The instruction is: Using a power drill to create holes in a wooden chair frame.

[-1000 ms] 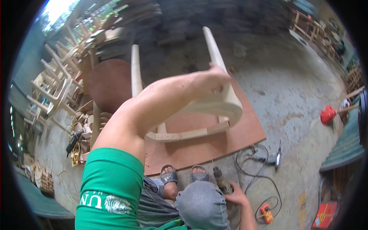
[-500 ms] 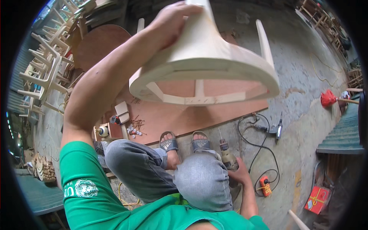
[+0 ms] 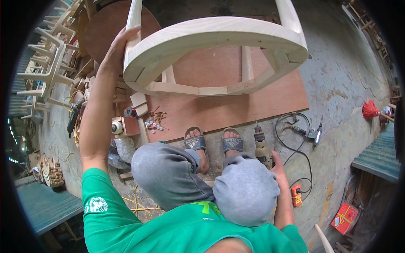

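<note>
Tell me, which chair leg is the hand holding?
The left hand grips the pale chair frame's leg on the picture's left; the leg on the right is untouched.

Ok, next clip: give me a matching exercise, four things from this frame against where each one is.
Things:
1. wooden chair frame
2. electric drill
3. loose screws
4. red bundle

Places:
A. on the plywood sheet, near the sandalled feet
B. far right on the concrete floor
C. held up by the left hand
D. beside the right knee, under the right hand

Pairs: 1-C, 2-D, 3-A, 4-B
</note>
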The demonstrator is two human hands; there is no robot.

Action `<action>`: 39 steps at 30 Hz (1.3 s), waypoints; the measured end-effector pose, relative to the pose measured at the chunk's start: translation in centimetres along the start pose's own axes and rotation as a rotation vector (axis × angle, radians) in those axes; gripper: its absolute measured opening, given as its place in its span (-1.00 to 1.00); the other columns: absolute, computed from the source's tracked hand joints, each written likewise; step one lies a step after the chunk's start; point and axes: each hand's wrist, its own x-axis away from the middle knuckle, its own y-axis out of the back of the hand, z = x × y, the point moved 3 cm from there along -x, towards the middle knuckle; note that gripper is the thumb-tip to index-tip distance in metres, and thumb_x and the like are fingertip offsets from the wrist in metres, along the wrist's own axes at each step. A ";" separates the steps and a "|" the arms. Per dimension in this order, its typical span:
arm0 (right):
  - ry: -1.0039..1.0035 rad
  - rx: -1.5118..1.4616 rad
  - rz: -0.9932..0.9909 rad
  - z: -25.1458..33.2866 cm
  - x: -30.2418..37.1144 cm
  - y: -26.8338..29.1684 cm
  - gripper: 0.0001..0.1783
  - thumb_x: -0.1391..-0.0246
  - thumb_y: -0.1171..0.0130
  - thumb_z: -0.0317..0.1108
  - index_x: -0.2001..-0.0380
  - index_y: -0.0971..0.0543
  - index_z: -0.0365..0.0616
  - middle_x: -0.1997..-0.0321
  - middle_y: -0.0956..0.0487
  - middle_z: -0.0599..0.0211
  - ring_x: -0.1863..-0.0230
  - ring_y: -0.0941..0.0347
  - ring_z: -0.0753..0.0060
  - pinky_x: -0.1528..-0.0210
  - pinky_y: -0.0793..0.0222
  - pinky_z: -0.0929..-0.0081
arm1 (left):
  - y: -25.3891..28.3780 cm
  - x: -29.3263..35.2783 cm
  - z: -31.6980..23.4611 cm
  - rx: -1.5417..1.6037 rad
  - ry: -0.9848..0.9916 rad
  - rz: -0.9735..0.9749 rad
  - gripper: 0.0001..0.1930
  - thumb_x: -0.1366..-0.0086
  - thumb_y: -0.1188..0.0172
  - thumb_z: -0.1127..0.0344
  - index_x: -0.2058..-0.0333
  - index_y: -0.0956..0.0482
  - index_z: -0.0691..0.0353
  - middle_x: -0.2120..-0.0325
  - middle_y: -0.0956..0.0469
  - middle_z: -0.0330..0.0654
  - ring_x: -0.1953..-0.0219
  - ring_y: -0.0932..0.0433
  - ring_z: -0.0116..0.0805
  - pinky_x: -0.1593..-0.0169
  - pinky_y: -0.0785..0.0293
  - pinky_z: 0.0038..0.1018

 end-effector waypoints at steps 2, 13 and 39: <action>0.025 0.043 0.006 0.4 -0.8 -0.1 -0.19 0.30 -0.50 -0.34 -0.13 -0.46 -0.22 -0.15 -0.48 0.10 -0.22 -0.42 0.12 -0.28 -0.31 0.32 | 1.1 0.2 1.2 0.053 0.013 0.045 -0.55 -0.25 -0.25 -0.05 0.02 -0.44 0.08 0.37 -0.42 -0.32 0.36 -0.45 -0.50 0.28 -0.43 -0.50; -0.054 -0.108 0.085 -0.2 -5.4 -1.8 -0.24 0.25 -0.48 -0.50 -0.13 -0.43 -0.24 -0.10 -0.50 0.18 -0.12 -0.47 0.24 -0.20 -0.36 0.36 | 0.2 -3.0 1.5 0.140 -0.045 0.163 -0.55 -0.23 -0.24 0.07 -0.04 -0.42 0.11 0.30 -0.44 -0.23 0.29 -0.50 -0.43 0.20 -0.50 -0.41; 0.171 -0.139 0.715 19.8 -18.4 -4.6 -0.06 0.03 -0.35 -0.25 -0.39 -0.19 -0.27 -0.36 -0.33 0.11 -0.25 -0.33 0.20 -0.34 -0.16 0.29 | -20.7 13.6 21.7 1.285 0.652 0.475 -0.35 -0.32 -0.19 -0.19 -0.15 -0.40 0.22 -0.12 -0.49 -0.03 -0.10 -0.55 -0.08 -0.19 -0.49 -0.05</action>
